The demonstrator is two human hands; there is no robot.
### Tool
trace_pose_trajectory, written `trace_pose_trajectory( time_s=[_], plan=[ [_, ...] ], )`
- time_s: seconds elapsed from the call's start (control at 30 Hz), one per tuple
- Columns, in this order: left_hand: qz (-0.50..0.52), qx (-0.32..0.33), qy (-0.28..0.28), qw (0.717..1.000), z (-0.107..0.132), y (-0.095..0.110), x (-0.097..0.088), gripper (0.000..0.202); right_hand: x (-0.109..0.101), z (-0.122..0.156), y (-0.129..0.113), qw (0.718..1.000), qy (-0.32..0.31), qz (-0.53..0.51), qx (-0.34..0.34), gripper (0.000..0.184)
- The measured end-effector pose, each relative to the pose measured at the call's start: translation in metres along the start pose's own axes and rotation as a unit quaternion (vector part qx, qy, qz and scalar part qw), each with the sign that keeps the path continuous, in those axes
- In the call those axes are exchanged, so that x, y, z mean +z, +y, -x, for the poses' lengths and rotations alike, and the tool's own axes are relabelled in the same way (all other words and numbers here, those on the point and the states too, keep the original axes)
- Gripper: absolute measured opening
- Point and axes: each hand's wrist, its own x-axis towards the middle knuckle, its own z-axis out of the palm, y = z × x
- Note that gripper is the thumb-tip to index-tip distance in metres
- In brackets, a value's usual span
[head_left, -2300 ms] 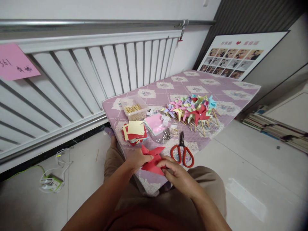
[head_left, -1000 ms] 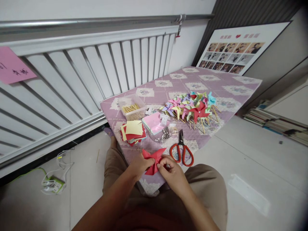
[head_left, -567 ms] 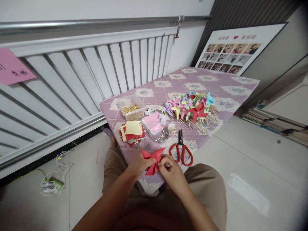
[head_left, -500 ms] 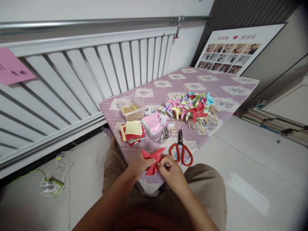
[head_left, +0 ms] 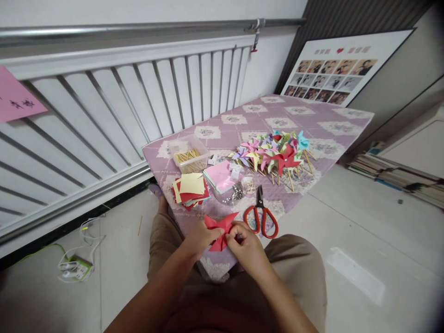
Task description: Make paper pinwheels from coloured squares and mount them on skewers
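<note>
Between my hands is a red paper pinwheel [head_left: 222, 223] with its corners folded in, held above the near corner of the table. My left hand [head_left: 201, 239] grips its left side, thumb pressed on the middle. The fingers of my right hand [head_left: 243, 241] pinch at its right side, close to the centre; whether they hold a pin too is hidden. Scissors with red handles [head_left: 261, 217] lie just right of my right hand. Cut paper squares [head_left: 192, 187] are stacked to the left, and small metal pins [head_left: 235, 194] lie in a clear container beyond the pinwheel.
Finished pinwheels on sticks [head_left: 274, 150] lie heaped on the flowered tablecloth [head_left: 234, 119]. A clear box of wooden sticks [head_left: 189, 155] stands at the left edge, near a pack of pink paper [head_left: 220, 175] and a small round tub [head_left: 248, 184]. A white radiator [head_left: 166, 92] runs behind the table.
Both hands stay on the red pinwheel in almost the same place. The right fingers have shifted slightly left toward its centre.
</note>
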Motion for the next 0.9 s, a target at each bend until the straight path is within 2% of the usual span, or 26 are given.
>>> trace_pose_trajectory(
  time_s=[0.27, 0.6, 0.9],
  plan=[
    [-0.051, 0.013, 0.005, 0.999, -0.002, -0.001, -0.001, 0.018, 0.001, -0.001, 0.002, 1.000, -0.004, -0.004, 0.011, 0.023],
    [-0.044, 0.007, 0.004, 0.999, -0.011, -0.010, -0.002, 0.016, 0.006, -0.007, 0.006, 1.000, 0.006, 0.000, 0.011, 0.022],
    [-0.057, 0.012, 0.014, 0.998, -0.027, -0.032, -0.008, 0.010, 0.015, -0.013, 0.011, 1.000, -0.002, -0.009, 0.021, 0.021]
  ],
)
